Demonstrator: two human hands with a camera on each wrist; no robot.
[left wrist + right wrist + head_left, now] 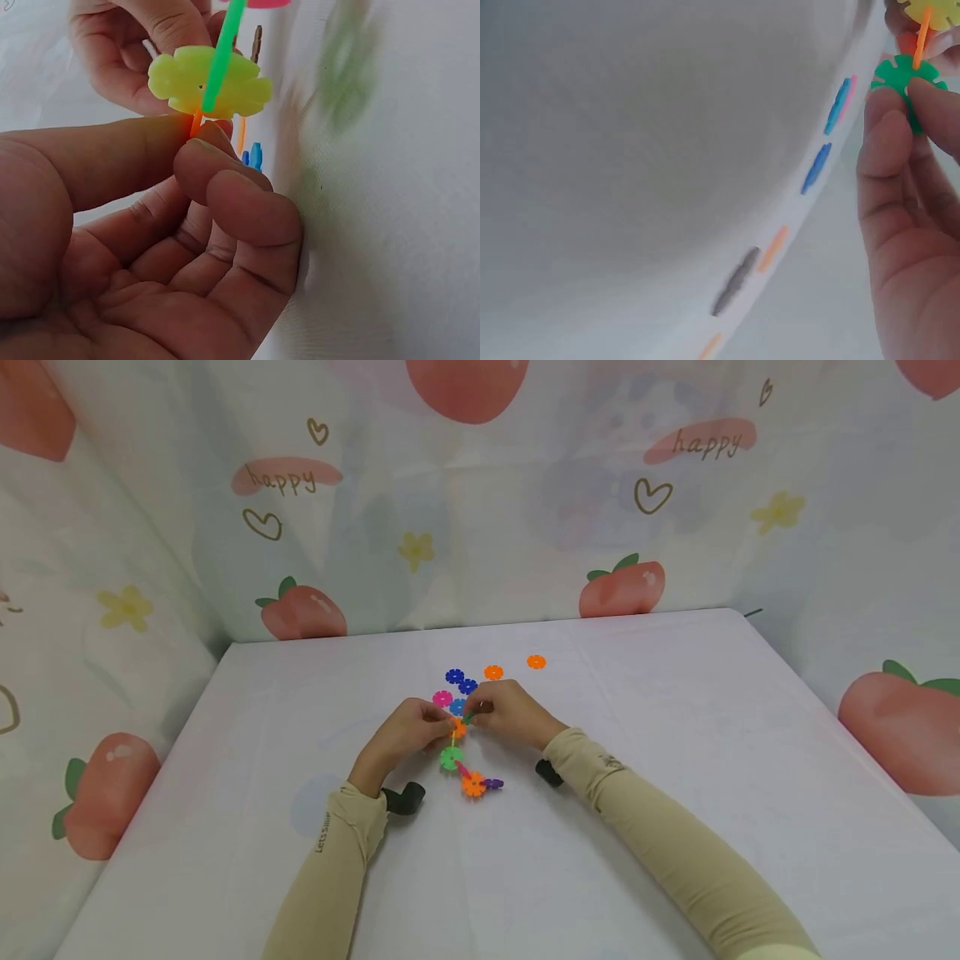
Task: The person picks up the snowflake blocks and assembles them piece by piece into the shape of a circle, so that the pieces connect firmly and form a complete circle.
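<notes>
Near the middle of the table both hands meet at a chain of notched plastic flower discs. My left hand (405,731) pinches an orange disc (458,727) between thumb and fingertips. From the right, my right hand (512,712) pinches a green disc (894,73), which meets the orange disc's edge in the right wrist view. A yellow disc (176,81) joins the orange one to a light green disc (451,758). Further along the chain come a pink disc (462,769), another orange disc (473,785) and a purple disc (493,784) at the near end.
Loose discs lie beyond the hands: dark blue ones (454,676), a pink one (442,698), a blue one (457,707) and orange ones (536,662). Black wrist devices (405,799) show at both cuffs. A patterned curtain (495,527) stands behind the white table (675,735).
</notes>
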